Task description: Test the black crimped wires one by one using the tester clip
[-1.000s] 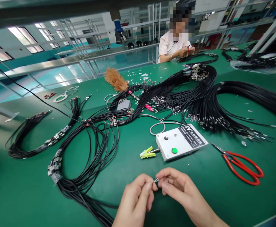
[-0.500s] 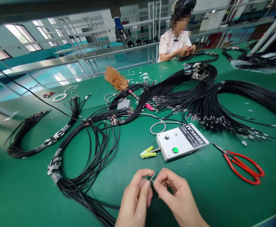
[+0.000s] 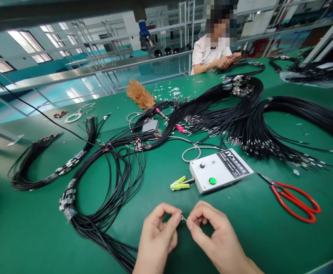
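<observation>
Left hand (image 3: 158,238) and right hand (image 3: 212,236) both pinched a tiny metal piece (image 3: 183,219) between fingertips at 6 o'clock over the green tabletop (image 3: 240,236), white tester box (image 3: 220,170) at 12 of it, red scissors (image 3: 293,198) at 3.

The green tabletop (image 3: 255,236) carries black cable bundles (image 3: 249,118), a white control box (image 3: 220,170), red scissors (image 3: 293,198), a yellow-green clip (image 3: 178,184) and, seemingly, a feather duster (image 3: 140,95).

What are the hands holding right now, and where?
A tiny silvery metal piece, pinched at its two ends between the fingertips of the left hand and right hand.
</observation>
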The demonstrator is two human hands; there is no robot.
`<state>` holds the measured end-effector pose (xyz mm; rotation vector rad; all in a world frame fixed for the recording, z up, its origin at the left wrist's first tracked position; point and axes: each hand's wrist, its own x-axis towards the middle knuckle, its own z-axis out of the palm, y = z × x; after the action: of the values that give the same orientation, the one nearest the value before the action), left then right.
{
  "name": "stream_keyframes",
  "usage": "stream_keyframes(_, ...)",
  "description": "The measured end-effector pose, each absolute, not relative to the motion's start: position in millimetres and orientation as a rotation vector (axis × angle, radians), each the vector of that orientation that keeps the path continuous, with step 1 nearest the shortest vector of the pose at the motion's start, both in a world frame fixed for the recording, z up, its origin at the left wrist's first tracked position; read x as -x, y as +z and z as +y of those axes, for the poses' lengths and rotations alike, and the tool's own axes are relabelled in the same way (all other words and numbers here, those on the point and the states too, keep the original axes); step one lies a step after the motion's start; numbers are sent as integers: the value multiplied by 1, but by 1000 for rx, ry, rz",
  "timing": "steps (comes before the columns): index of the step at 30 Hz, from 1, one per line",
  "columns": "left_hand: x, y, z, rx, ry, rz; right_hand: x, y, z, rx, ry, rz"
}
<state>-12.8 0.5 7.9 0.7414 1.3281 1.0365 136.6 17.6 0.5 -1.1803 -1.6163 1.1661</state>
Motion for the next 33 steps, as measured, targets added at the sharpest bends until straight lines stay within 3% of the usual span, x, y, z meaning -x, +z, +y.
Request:
stream_keyframes(4, 14, 8, 3, -745, 1034, 1308, -152, 2, 22, 1144, 975, -1867)
stream_keyframes(11, 18, 3, 7, -836, 874, 1260, -152, 15, 40, 894, 355, -2361)
stream_keyframes(18, 29, -2, -3, -1746, 1000, 1337, -151, 10, 44, 763, 178, -2477)
stream_keyframes(21, 35, -3, 7, -1585, 1020, 1430, -153, 14, 58, 820, 171, -2457)
stream_keyframes(25, 44, -4, 31, -1165, 1033, 1501, -145, 23, 94, 995, -101, -2595)
stream_keyframes(33, 43, -11, 54, -1127, 1066, 1510, -127, 15, 117, 1011, -236, -2729)
